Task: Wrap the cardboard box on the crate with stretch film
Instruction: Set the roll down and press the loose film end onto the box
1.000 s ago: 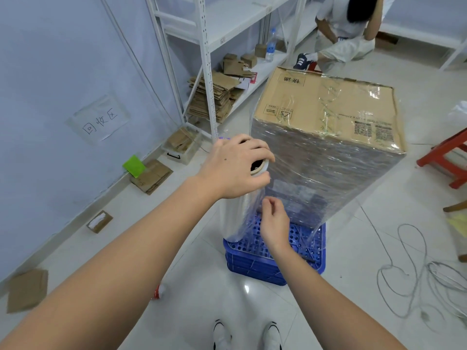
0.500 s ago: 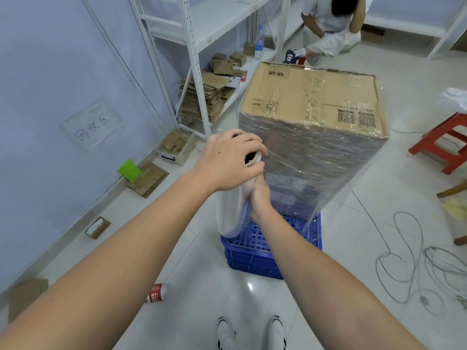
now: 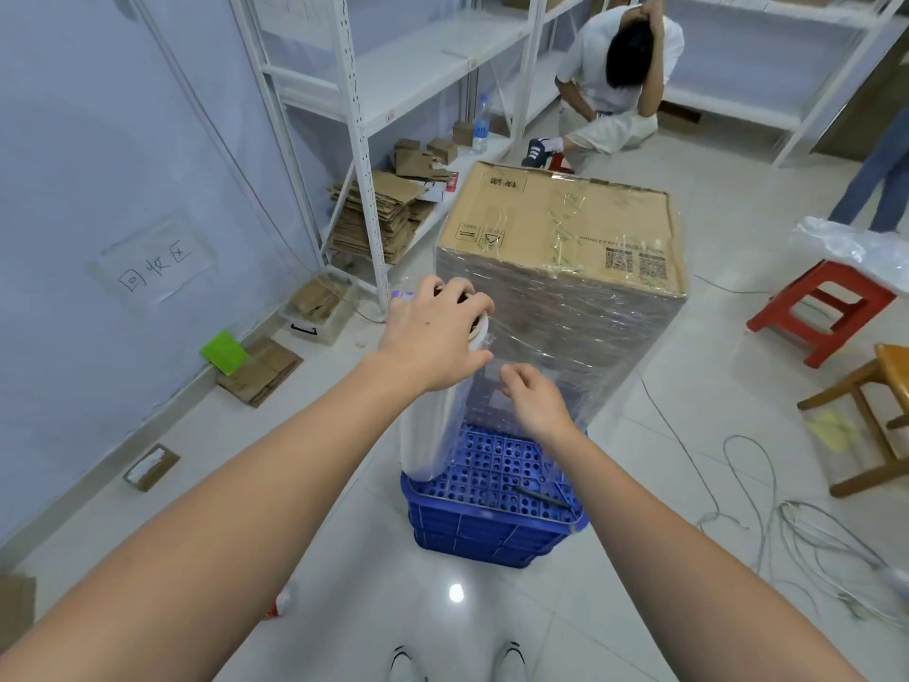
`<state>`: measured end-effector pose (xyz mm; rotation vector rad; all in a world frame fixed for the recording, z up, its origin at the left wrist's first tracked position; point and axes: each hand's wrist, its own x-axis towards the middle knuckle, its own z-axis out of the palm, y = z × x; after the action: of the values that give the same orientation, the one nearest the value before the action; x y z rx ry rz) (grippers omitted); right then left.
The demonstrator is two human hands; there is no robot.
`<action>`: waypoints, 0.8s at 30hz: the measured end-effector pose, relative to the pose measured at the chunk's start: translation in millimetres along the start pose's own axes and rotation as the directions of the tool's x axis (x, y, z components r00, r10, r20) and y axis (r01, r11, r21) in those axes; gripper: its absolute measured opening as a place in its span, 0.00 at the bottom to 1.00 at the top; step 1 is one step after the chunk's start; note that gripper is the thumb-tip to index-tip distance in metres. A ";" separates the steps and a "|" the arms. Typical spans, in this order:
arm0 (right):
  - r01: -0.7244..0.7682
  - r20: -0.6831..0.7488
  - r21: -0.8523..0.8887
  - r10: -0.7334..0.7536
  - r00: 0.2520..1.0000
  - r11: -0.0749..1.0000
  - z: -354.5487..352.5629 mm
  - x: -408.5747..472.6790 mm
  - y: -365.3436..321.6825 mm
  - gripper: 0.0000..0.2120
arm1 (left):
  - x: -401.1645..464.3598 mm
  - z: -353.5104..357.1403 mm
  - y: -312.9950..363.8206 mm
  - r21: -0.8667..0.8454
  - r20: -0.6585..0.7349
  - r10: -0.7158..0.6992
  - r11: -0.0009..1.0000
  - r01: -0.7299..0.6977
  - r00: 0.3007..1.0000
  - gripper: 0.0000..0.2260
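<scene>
Head view, looking forward and down. Cardboard box (image 3: 560, 224) stands on the far part of the blue crate (image 3: 492, 514), straight ahead of both hands; its sides are already sheathed in stretch film, its top is mostly bare. Film roll (image 3: 433, 425) stands upright, long axis vertical, on the crate's near-left corner, just beside the box's near-left edge, with a web of film running from roll to box. Left hand (image 3: 433, 337) caps the roll's top end from above, fingers curled over the core rim, forearm extended and angled downward. Right hand (image 3: 533, 401) hovers lower, to the right of the roll and in front of the box's near face, fingers bent; whether it pinches the film cannot be told. Left hand is the nearer to the roll and carries it. By judgement, the next pass depends on leading the upright roll round the box, with the web kept taut off that corner.
</scene>
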<state>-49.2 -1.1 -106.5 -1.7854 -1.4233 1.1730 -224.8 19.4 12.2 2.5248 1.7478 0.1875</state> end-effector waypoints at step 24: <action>0.413 0.189 -0.848 -0.538 0.822 0.333 -223.3 -14.8 -30.4 0.33 | -0.9 -26.1 61.4 0.230 0.024 -0.099 0.969 0.091 0.995 0.28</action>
<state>133.9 12.8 25.0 -1.6844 -2.5071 -0.0987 -171.7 -3.6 45.5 2.5665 1.9757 -0.0675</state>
